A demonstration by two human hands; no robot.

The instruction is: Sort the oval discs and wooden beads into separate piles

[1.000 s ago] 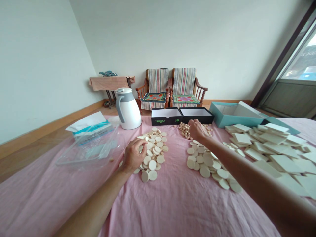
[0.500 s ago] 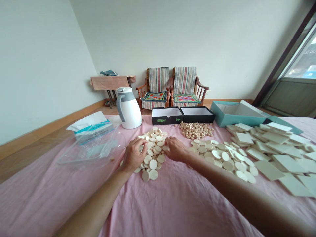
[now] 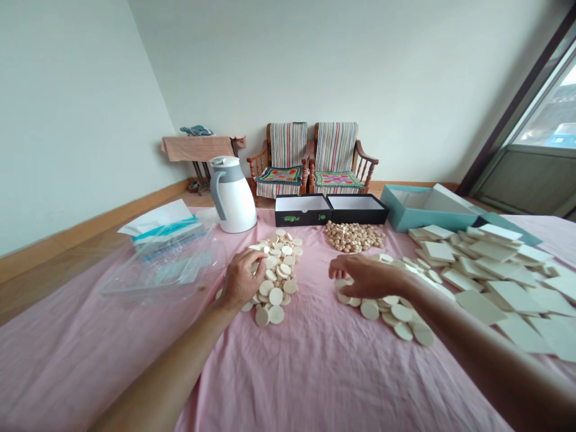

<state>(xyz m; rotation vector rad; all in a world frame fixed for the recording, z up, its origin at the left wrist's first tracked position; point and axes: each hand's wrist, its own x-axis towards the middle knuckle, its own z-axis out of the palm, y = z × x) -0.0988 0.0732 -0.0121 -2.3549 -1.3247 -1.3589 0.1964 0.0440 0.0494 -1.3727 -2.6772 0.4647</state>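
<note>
My left hand [image 3: 245,277] rests at the left side of a mixed pile of pale wooden discs [image 3: 276,296] and small wooden pieces. Its fingers are curled towards the thumb; whatever they pinch is too small to make out. My right hand [image 3: 357,275] is over the near left end of a second pile of wooden discs [image 3: 400,312]. Thumb and fingers there point down and stand apart, and the hand and forearm hide part of that pile. Behind it lies a heap of small round wooden pieces [image 3: 355,237].
Square wooden tiles [image 3: 477,307] are heaped at the right, before a teal box [image 3: 432,219]. Two black boxes [image 3: 303,218] stand at the back beside a white jug [image 3: 238,207]. A clear plastic tray [image 3: 139,291] and a tissue pack [image 3: 168,231] lie left on the pink cloth [image 3: 315,372].
My right hand has moved right, from the edge of the mixed pile to the disc pile, and its fingers have parted. My left hand has stayed beside the mixed pile.
</note>
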